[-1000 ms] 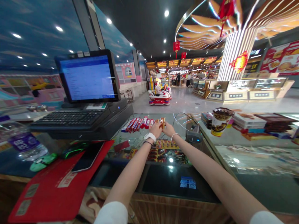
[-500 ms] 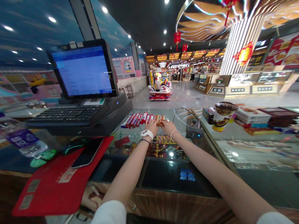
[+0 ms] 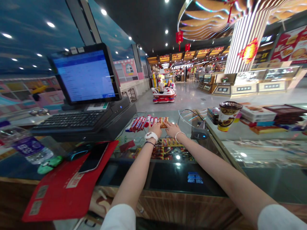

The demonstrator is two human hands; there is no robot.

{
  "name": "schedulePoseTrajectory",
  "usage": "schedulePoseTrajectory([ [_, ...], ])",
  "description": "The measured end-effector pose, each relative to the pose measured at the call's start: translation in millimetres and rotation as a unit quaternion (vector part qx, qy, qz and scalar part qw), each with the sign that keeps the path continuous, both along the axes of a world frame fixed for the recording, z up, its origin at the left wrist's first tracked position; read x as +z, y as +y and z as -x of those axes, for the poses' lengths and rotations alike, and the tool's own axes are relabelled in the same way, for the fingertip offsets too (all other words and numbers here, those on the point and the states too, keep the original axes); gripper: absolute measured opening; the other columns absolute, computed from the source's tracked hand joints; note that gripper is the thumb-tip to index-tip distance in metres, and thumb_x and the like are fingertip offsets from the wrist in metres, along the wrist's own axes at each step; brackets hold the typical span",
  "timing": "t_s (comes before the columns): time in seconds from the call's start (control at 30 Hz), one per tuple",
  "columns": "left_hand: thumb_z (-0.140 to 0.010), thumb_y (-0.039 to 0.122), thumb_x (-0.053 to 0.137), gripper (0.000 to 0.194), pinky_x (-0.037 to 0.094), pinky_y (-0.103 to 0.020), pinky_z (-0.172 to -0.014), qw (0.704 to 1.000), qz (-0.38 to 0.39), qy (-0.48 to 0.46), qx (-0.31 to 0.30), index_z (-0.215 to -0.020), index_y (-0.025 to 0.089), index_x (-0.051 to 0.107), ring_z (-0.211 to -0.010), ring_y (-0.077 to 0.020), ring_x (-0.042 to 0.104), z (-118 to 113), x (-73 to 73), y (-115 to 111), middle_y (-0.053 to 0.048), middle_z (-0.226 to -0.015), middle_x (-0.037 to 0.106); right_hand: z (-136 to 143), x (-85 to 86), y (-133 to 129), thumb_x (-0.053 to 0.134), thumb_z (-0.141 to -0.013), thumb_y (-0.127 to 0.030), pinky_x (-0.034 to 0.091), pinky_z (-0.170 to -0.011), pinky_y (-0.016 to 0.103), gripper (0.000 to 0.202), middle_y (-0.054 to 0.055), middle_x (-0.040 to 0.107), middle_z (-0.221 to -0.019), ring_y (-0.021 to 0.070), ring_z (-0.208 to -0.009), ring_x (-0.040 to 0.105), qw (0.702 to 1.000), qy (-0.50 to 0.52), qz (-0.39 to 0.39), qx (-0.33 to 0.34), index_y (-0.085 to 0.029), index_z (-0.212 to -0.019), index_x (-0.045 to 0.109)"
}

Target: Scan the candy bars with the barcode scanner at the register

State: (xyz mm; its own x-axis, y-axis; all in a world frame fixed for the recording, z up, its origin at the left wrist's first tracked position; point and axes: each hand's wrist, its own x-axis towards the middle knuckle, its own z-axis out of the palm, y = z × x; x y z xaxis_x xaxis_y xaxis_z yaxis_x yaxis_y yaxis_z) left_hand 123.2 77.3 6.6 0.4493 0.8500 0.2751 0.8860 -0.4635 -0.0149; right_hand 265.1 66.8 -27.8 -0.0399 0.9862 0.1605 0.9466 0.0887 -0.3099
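Glass counter (image 3: 168,172), left to right: one till screen (image 3: 85,76), one row of red-wrapped bars (image 3: 140,124), my left hand (image 3: 155,128) and right hand (image 3: 171,128) resting flat, fingers loose, on the orange-wrapped bars (image 3: 164,121) at the row's right end, one cup (image 3: 226,116).

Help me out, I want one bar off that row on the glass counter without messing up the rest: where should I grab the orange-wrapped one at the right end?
Take the orange-wrapped bar by its long edges, coming from the right, probably. Its left side lies against the red bars; the right hand already rests there.
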Motion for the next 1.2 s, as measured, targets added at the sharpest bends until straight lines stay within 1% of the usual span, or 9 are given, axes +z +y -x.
schedulePoseTrajectory([
  [0.13,-0.087,0.009,0.040,0.048,0.008,-0.053,-0.125,1.000,-0.011,0.009,-0.003,-0.128,0.021,0.062,-0.144,-0.0242,0.038,0,1.1,-3,-0.006,-0.136,0.064,2,1.0,-2,0.037,-0.099,-0.031,0.014,-0.123,0.054,0.059,0.006,0.022,-0.165,0.0290,-0.151,0.023,1.000,-0.011,0.001,-0.007,-0.024,-0.157,0.027],
  [0.27,-0.090,0.014,0.038,0.057,0.013,-0.055,-0.124,1.000,-0.007,0.004,0.005,-0.146,0.022,0.046,-0.148,-0.0261,0.032,-1,1.1,-10,-0.006,-0.153,0.047,4,5.8,-13,0.041,-0.098,-0.030,0.015,-0.123,0.054,0.064,0.008,0.019,-0.166,0.0296,-0.152,0.019,1.000,-0.012,-0.022,-0.006,-0.021,-0.159,0.022],
  [0.37,-0.091,0.018,0.039,0.061,0.014,-0.057,-0.124,1.000,-0.009,-0.003,0.007,-0.153,0.022,0.037,-0.150,-0.0281,0.028,-2,4.3,-16,-0.006,-0.159,0.038,1,12.6,-26,0.045,-0.095,-0.024,0.017,-0.122,0.053,0.068,0.009,0.019,-0.166,0.0296,-0.152,0.019,0.998,-0.018,-0.053,0.004,-0.019,-0.159,0.021],
  [0.5,-0.093,0.020,0.038,0.060,0.015,-0.059,-0.123,0.999,-0.030,-0.019,0.000,-0.153,0.024,0.036,-0.149,-0.0289,0.028,-6,12.9,-26,-0.006,-0.159,0.038,-7,27.2,-49,0.047,-0.088,-0.015,0.022,-0.121,0.053,0.073,0.012,0.021,-0.165,0.0304,-0.151,0.022,0.995,-0.034,-0.091,0.022,-0.013,-0.157,0.025],
  [0.63,-0.094,0.023,0.042,0.056,0.018,-0.058,-0.123,0.998,-0.056,-0.034,-0.015,-0.150,0.024,0.042,-0.147,-0.0288,0.033,-17,20.8,-43,-0.008,-0.157,0.041,-23,42.9,-79,0.049,-0.085,-0.016,0.025,-0.121,0.051,0.073,0.013,0.025,-0.164,0.0297,-0.149,0.027,0.988,-0.048,-0.136,0.053,-0.011,-0.155,0.028],
  [0.73,-0.094,0.021,0.042,0.052,0.017,-0.057,-0.124,0.994,-0.081,-0.047,-0.059,-0.146,0.023,0.047,-0.146,-0.0272,0.036,-32,25.3,-62,-0.008,-0.155,0.044,-45,49.8,-103,0.049,-0.085,-0.017,0.026,-0.120,0.052,0.069,0.015,0.031,-0.161,0.0291,-0.148,0.032,0.981,-0.055,-0.170,0.077,-0.011,-0.152,0.035],
  [0.87,-0.095,0.022,0.042,0.048,0.016,-0.056,-0.125,0.987,-0.092,-0.045,-0.125,-0.143,0.020,0.050,-0.146,-0.0265,0.035,-59,30.2,-90,-0.007,-0.154,0.046,-86,50.4,-135,0.049,-0.086,-0.019,0.029,-0.119,0.053,0.064,0.015,0.040,-0.157,0.0288,-0.144,0.038,0.970,-0.056,-0.221,0.090,-0.013,-0.149,0.040],
  [1.0,-0.097,0.023,0.042,0.045,0.016,-0.056,-0.125,0.978,-0.098,-0.027,-0.185,-0.141,0.022,0.050,-0.146,-0.0255,0.035,-92,30.4,-115,-0.006,-0.154,0.046,-135,44.3,-164,0.049,-0.086,-0.018,0.033,-0.117,0.054,0.060,0.017,0.046,-0.152,0.0294,-0.139,0.044,0.965,-0.058,-0.248,0.058,-0.011,-0.145,0.043],
  [1.2,-0.097,0.024,0.042,0.044,0.019,-0.053,-0.125,0.952,-0.117,0.009,-0.283,-0.140,0.021,0.050,-0.145,-0.0240,0.037,-151,20.7,-144,-0.007,-0.152,0.048,-206,31.2,-205,0.047,-0.088,-0.022,0.038,-0.113,0.054,0.057,0.017,0.052,-0.146,0.0296,-0.134,0.049,0.964,-0.074,-0.256,0.000,-0.013,-0.143,0.045],
])
